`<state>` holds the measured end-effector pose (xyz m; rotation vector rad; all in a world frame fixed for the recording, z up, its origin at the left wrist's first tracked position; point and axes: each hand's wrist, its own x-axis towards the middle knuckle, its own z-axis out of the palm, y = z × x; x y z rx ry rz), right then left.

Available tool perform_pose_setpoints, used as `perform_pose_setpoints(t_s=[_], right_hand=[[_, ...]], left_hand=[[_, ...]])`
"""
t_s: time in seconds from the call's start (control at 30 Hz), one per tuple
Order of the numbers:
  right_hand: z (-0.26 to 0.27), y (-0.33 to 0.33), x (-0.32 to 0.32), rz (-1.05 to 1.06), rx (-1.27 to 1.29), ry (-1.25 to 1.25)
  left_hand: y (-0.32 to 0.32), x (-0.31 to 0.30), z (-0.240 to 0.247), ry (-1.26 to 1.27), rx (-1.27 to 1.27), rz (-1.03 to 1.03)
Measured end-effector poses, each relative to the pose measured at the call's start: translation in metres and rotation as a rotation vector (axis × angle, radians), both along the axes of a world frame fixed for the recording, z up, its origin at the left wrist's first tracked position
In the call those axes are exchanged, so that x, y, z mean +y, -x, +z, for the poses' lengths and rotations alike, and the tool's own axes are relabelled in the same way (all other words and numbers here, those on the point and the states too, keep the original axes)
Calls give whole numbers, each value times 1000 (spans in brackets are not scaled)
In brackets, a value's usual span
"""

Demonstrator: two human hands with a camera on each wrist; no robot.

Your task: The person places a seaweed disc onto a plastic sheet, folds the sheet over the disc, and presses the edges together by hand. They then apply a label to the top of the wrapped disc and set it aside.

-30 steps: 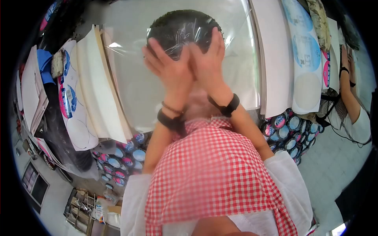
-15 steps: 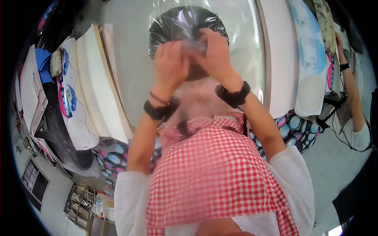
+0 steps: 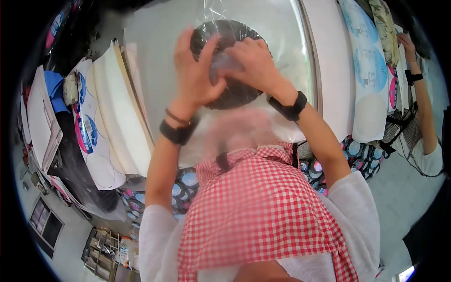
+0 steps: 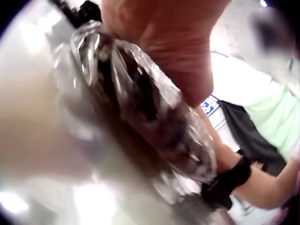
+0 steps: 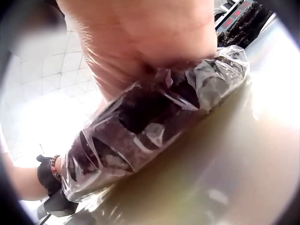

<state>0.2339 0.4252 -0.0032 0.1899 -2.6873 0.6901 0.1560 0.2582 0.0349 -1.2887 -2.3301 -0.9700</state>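
Observation:
A thick, round, dark disc with a rough edge, wrapped in a clear plastic bag (image 3: 235,96), lies on the shiny work surface in the head view. Over its left side, my left hand (image 3: 195,75) has its fingers spread and its thumb stretched inward. My right hand (image 3: 256,66) rests over the right side, its fingers bent toward the middle; I cannot tell whether they pinch the plastic. Creased film (image 4: 154,108) covers the disc's side in the left wrist view, under the palm. The right wrist view shows the same wrapped side (image 5: 140,126) beneath the other palm.
Long pale sheets (image 3: 120,98) stand left of the work surface. Sheets with blue round prints (image 3: 371,70) are at its right. Several packs with round labels (image 3: 361,152) lie lower down. Another person's arm (image 3: 425,101) is at far right. A digital scale display (image 5: 236,16) shows behind.
My hands pressed on the film, drew together over the disc, then parted a little, the left spreading its fingers. The bagged disc now sits slightly lower and further right in the head view.

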Motion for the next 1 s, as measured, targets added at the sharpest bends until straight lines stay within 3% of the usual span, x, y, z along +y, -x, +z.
perform_pose_setpoints(t_s=[0.1, 0.17, 0.23, 0.33, 0.43, 0.47, 0.57, 0.6, 0.7, 0.73, 0.83, 0.9, 0.93, 1.0], right_hand=[[1, -4, -1, -23, -38, -57], [4, 3, -9, -181, 105, 252], [14, 13, -8, -178, 92, 364], [18, 18, 0, 6, -100, 229], [8, 13, -1, 34, -36, 136], [2, 15, -5, 17, -27, 106], [6, 14, -6, 3, -55, 37], [6, 11, -2, 47, -157, 129], [24, -28, 1, -71, -25, 165], [22, -43, -3, -126, -194, 0], [15, -39, -27, -246, -245, -193], [-2, -38, -29, -235, -129, -37], [1, -36, -25, -176, -221, -100], [18, -45, -15, -137, -180, 6]], left_hand=[[26, -1, -20, 99, -154, -303], [25, -3, -20, 118, -216, -292], [25, -10, -28, 164, -345, -268], [23, -12, -30, 198, -273, -266], [-10, 0, -9, -222, -316, -75], [-22, 5, -11, -381, -484, -33], [-17, 17, -26, 80, -262, 107], [-18, 19, -25, 80, -271, 112], [-18, 21, -30, 218, -133, 170], [-20, 22, -29, 230, -136, 158], [-23, 20, -22, 403, -82, 77], [-22, 19, -15, 427, -90, 58], [-23, 20, -13, 401, -99, 45], [-24, 20, -24, 386, -42, 81]])
